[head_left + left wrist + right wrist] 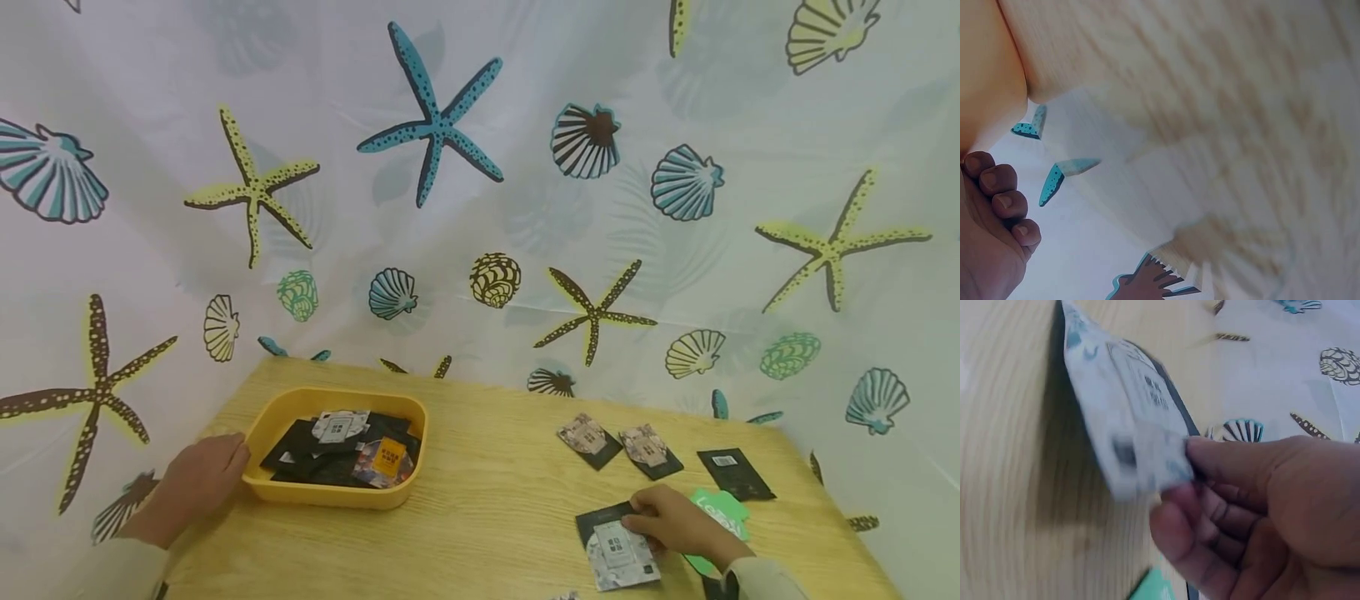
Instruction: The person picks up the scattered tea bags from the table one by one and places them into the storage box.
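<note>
My right hand (667, 521) pinches a flat black-and-white sachet (618, 554) by its edge, thumb on the printed face. In the right wrist view the sachet (1129, 406) stands tilted over the wood, its printing blurred. My left hand (198, 475) is at the left rim of a yellow tub (337, 496), fingers curled beneath the rim. Those fingertips (1010, 203) show beside the tub's wall (988, 75) in the left wrist view; the thumb is hidden there. Inside the tub lie several dark sachets, among them a white-labelled one (340, 427) and an orange-labelled one (386, 461).
On the right of the wooden table (480, 475) lie two pink-labelled sachets (588, 439), a black packet (735, 473) with a barcode label, and a green packet (722, 510) partly behind my right hand. A seashell-print curtain (480, 183) hangs around the table.
</note>
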